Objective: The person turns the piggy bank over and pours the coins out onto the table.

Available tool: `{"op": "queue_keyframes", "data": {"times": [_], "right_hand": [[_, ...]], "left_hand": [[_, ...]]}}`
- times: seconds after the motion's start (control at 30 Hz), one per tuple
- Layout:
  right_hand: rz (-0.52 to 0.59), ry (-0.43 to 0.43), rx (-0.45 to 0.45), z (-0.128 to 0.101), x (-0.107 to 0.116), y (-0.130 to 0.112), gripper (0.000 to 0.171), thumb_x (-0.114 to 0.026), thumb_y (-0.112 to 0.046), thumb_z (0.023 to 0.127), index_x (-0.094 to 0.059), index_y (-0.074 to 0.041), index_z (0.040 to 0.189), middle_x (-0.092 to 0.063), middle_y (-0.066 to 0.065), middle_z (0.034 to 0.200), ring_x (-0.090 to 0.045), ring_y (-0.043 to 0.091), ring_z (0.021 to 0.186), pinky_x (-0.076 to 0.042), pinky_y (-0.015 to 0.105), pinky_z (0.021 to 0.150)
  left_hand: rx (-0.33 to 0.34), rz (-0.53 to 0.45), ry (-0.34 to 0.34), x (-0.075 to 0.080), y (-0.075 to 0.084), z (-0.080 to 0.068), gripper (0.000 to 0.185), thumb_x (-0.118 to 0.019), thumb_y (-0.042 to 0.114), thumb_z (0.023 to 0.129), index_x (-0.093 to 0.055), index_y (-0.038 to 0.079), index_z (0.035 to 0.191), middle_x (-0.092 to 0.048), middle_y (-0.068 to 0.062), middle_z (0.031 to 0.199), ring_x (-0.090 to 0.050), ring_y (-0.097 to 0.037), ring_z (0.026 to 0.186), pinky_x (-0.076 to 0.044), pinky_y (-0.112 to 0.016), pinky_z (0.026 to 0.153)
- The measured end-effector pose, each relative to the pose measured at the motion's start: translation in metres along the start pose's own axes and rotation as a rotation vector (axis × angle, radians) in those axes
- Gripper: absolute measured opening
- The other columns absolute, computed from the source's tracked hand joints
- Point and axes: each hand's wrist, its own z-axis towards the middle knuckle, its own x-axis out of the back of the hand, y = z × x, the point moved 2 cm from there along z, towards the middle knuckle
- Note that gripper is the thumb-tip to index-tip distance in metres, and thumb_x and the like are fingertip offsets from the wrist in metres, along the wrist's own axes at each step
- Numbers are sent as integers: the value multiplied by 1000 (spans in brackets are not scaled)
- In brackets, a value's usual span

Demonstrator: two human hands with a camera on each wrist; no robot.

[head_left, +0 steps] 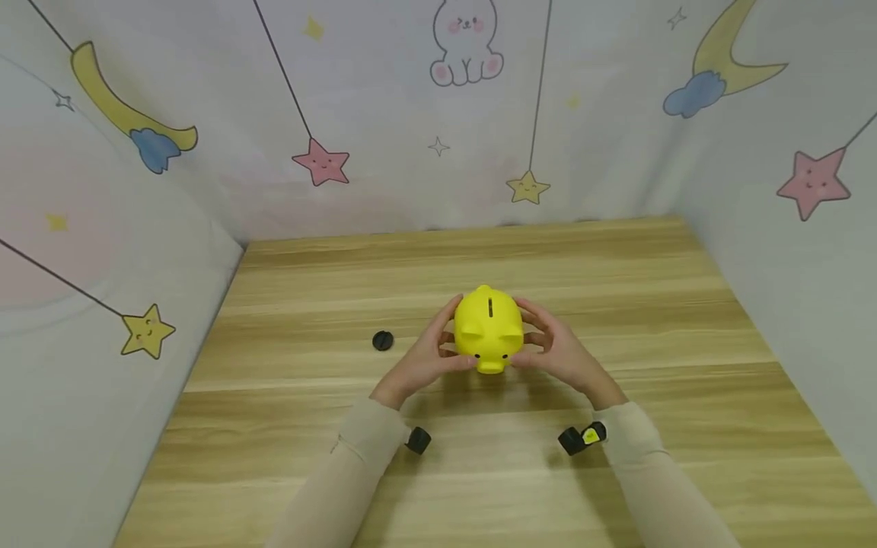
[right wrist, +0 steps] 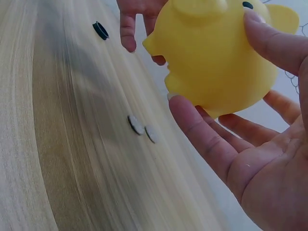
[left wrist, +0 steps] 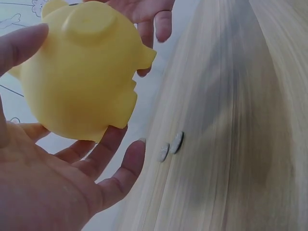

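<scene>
A wooden table (head_left: 617,304), ringed by a cartoon-printed backdrop (head_left: 205,91), is seen beneath a yellow piggy bank (head_left: 489,329) held just above it, snout toward the camera. It is cupped between the left hand (head_left: 428,354) and right hand (head_left: 556,348), fingers spread along its flanks. A level, even hold is judged best, clear of two coins (right wrist: 143,129) underneath; a black plug (head_left: 382,340) lies left.

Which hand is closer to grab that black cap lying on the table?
Left. The black cap lies on the table just beyond the left hand, on its side of the yellow piggy bank; the right hand is across the pig.
</scene>
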Motion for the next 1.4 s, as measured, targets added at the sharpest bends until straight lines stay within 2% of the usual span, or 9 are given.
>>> {"op": "queue_keyframes", "data": {"times": [0.13,0.3,0.67,0.9,1.13,1.23,1.3,1.33,1.4], "right_hand": [[19,0,31,0,0,0,94,-80,2,81,-27,-14,157,-30,21,155,-52,46,119,-56,41,84],[32,-5,43,1,0,2,95,-80,4,80,-27,-14,157,-30,19,156,-52,44,118,-57,43,83],[53,-9,50,3,-2,1,95,-79,7,79,-28,-14,156,-29,18,156,-50,45,120,-56,43,84],[74,-9,45,1,-5,1,98,-76,14,78,-25,-13,157,-23,17,159,-45,47,126,-55,43,85],[54,-31,110,1,-7,4,97,-70,20,79,-22,-9,158,-19,18,161,-39,48,132,-55,42,85],[23,-31,58,1,-7,4,95,-73,12,81,-22,-11,158,-22,19,159,-46,46,126,-56,45,83],[10,-17,-30,-1,-6,4,86,-72,2,88,-23,-10,157,-31,22,152,-53,45,116,-58,48,77],[-4,-10,-83,-2,-6,4,78,-70,-6,92,-25,-7,156,-38,23,146,-58,44,109,-58,48,73],[-29,-4,-212,-1,-8,4,56,-59,-29,101,-40,0,146,-53,26,127,-65,41,93,-59,45,64]], "left_hand": [[-32,-15,9,-1,0,0,103,-81,12,82,-16,30,160,-21,2,157,-51,-28,120,-47,-47,96],[-36,-21,21,-1,2,-1,105,-82,6,81,-18,33,159,-21,3,157,-50,-28,123,-48,-45,96],[-53,13,34,1,0,0,105,-84,7,80,-20,35,158,-21,4,157,-50,-27,123,-49,-44,94],[-101,9,17,0,-2,0,106,-83,-2,77,-21,26,158,-24,3,158,-45,-31,130,-47,-48,97],[-134,-20,26,-1,-4,1,104,-80,-12,76,-24,25,155,-28,1,156,-46,-28,131,-47,-44,99],[-75,0,28,0,-5,0,103,-82,-3,78,-22,24,157,-27,-1,156,-52,-28,123,-50,-43,95],[17,15,22,0,-5,-2,96,-81,13,84,-21,23,158,-33,-3,149,-57,-26,112,-53,-41,90],[68,28,12,0,-5,-2,88,-77,23,89,-23,21,158,-38,-5,144,-59,-25,106,-54,-41,87],[173,69,4,-1,-5,-2,68,-62,47,97,-39,12,149,-52,-9,125,-62,-23,88,-55,-39,78]]}}
